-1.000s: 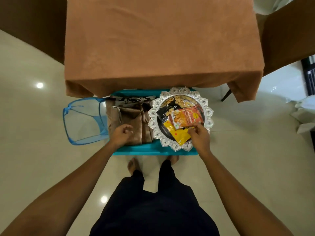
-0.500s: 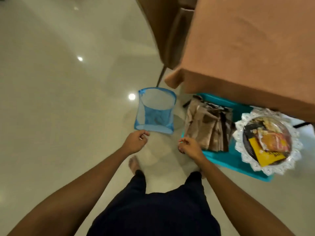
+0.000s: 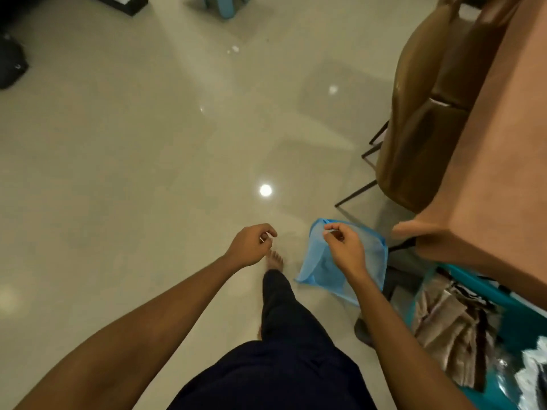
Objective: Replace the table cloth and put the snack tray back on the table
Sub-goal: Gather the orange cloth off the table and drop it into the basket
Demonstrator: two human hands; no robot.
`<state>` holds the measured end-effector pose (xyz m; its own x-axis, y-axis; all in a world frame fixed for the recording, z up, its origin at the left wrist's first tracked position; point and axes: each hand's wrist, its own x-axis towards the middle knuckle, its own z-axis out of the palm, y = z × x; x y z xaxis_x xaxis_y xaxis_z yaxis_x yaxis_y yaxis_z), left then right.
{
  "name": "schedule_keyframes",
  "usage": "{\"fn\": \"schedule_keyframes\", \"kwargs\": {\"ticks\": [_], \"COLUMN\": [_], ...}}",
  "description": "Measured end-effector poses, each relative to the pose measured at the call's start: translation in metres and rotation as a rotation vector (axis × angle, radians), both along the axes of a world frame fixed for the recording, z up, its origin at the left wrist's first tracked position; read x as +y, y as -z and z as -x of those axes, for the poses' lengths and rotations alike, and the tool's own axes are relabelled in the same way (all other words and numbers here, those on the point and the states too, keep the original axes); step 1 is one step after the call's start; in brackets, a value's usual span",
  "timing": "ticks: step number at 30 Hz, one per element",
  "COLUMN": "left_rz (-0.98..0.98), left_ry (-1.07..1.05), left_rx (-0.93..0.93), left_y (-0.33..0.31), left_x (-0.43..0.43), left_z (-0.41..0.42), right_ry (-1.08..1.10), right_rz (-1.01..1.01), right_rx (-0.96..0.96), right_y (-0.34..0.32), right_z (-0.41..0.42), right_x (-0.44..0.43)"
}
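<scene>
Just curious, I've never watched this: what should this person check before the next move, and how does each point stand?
1. Left hand free: ok, holds nothing.
2. Right hand free: cannot tell; curled in front of the blue mesh basket.
3. Brown tablecloth spread: ok where visible.
4. Snack tray on that tablecloth: not ok; it sits on the teal stool.
5. Folded cloth put away: not ok; same stool.

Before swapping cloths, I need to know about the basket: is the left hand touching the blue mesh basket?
Apart. The head view shows bare floor between the left hand and the blue mesh basket.
</scene>
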<state>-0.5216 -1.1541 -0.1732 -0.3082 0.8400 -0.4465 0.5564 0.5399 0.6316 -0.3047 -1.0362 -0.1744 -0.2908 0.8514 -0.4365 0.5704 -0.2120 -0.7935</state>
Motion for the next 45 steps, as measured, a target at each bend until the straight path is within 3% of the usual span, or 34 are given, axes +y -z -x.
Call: {"fn": "schedule_keyframes", "kwargs": {"ticks": [7,13,18,23,30,36,41,45], "left_rz": [-0.145,-0.363,-0.54,-0.595,-0.384,-0.378,-0.279,-0.352], "left_ry": [0.215,0.536,0.96,1.359,1.577,1.679,1.679,1.786], "left_rx": [-0.004,0.048,0.065,0.093,-0.007,-0.065,0.014,0.28], "left_y": [-0.026,-0.074,-0.113,-0.125,-0.115,-0.09,-0.072,-0.045], "left_x": [0.176,0.356,0.478,0.597,0.721,0.815,0.885,0.939], "left_z": [0.048,0.038,-0.014,-0.072,-0.114,-0.165,-0.21,-0.253], "right_ry": [0.296,0.51,0.68,0.826,1.047,1.253,1.291,1.376], "right_rz": [-0.192,-0.318,-0.21,-0.014,0.122,0.146,0.139,0.102], "right_rx": [0.026,-0.327,-0.591,-0.758,-0.728,-0.625,-0.594,-0.507], "right_y": [-0.023,-0.037,-0.028,-0.015,-0.029,-0.02,-0.024,-0.023], "right_z": [0.029,-0.003,-0.06,-0.099,-0.099,-0.119,-0.152,-0.17], "right_x": [0.121,0.231,0.283,0.334,0.391,0.449,0.518,0.569]}}
